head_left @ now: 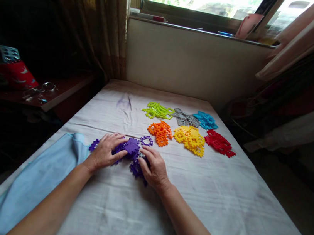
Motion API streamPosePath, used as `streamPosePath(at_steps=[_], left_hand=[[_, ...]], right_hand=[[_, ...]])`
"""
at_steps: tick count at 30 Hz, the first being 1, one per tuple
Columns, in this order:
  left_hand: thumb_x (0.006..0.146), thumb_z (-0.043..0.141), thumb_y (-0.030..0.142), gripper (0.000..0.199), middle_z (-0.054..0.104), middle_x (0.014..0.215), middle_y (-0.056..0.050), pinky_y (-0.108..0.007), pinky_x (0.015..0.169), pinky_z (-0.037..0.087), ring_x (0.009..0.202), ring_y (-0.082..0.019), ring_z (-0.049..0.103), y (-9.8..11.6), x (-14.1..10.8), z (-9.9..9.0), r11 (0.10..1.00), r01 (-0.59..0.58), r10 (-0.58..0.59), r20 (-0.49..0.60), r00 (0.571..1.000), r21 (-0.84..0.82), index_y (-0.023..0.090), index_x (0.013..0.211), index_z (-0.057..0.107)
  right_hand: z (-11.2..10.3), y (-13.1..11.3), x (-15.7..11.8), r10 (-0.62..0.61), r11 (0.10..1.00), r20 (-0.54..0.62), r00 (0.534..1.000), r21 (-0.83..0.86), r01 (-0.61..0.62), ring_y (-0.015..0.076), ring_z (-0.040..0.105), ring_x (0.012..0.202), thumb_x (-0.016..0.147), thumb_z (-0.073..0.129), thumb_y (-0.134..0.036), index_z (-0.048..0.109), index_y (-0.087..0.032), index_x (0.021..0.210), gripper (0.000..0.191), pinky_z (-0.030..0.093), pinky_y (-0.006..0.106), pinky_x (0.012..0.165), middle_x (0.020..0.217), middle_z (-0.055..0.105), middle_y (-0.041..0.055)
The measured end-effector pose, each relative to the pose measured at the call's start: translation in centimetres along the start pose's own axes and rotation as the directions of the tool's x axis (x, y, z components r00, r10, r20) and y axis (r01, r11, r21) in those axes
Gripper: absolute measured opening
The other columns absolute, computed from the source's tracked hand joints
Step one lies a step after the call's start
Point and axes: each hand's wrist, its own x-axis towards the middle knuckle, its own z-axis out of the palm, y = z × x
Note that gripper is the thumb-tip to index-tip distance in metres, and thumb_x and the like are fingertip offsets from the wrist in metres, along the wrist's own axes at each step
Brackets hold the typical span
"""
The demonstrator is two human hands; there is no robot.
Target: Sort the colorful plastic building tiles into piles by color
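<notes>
My left hand (105, 152) and right hand (155, 168) flank the purple notched plastic pieces (132, 147); fingers half-spread, grip unclear. Open purple square plastic frame (142, 140) lies just beyond right fingers.

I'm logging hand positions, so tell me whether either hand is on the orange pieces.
No: the left hand and right hand are both at the purple pieces, apart from the orange pieces.
</notes>
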Motion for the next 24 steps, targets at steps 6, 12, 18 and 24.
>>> streamPosePath(at_steps=[6, 12, 18, 24], left_hand=[[0.093, 0.038, 0.06, 0.058, 0.058, 0.141, -0.015, -0.056, 0.11, 0.036, 0.134, -0.033, 0.048, -0.6, -1.8, 1.7, 0.915, 0.365, -0.324, -0.226, 0.919, 0.173, 0.022, 0.13, 0.061], [0.094, 0.039, 0.057, 0.059, 0.058, 0.14, -0.015, -0.048, 0.112, 0.039, 0.131, -0.03, 0.052, 2.5, -3.1, 3.9, 0.951, 0.287, -0.242, -0.296, 0.924, 0.119, 0.016, 0.133, 0.058], [0.094, 0.041, 0.056, 0.061, 0.055, 0.142, -0.018, -0.046, 0.113, 0.039, 0.135, -0.03, 0.048, 4.4, -4.9, 3.8, 0.972, 0.202, -0.146, -0.37, 0.918, 0.119, 0.013, 0.135, 0.055], [0.088, 0.052, 0.058, 0.064, 0.048, 0.15, -0.017, -0.062, 0.116, 0.024, 0.141, -0.036, 0.04, 6.9, -5.4, 3.7, 0.951, 0.198, -0.113, -0.329, 0.938, 0.236, 0.021, 0.14, 0.052]], right_hand=[[-1.4, 1.7, 3.8, 0.21, 0.914, 0.181, 0.961, -0.384, -0.127, 0.0276, 0.05, 0.128, 0.089, 0.054, -0.017, 0.07, -0.026, 0.118, 0.035, 0.04, 0.048, 0.106, 0.133, 0.065, 0.0065], [-2.4, 1.5, 5.1, 0.221, 0.867, 0.318, 0.922, -0.497, -0.037, 0.0274, 0.051, 0.127, 0.088, 0.062, -0.025, 0.075, -0.023, 0.099, 0.017, 0.042, 0.043, 0.101, 0.134, 0.064, 0.0073], [-5.7, 1.8, 2.5, 0.15, 0.882, 0.069, 0.986, -0.459, -0.103, 0.027, 0.05, 0.129, 0.09, 0.062, -0.027, 0.073, -0.022, 0.098, 0.015, 0.038, 0.043, 0.107, 0.135, 0.063, 0.0096], [-8.5, 2.8, -2.5, 0.357, 0.752, -0.067, 0.932, -0.571, -0.329, 0.0302, 0.051, 0.125, 0.087, 0.065, -0.026, 0.073, -0.021, 0.087, 0.01, 0.041, 0.045, 0.1, 0.13, 0.065, 0.0124]])
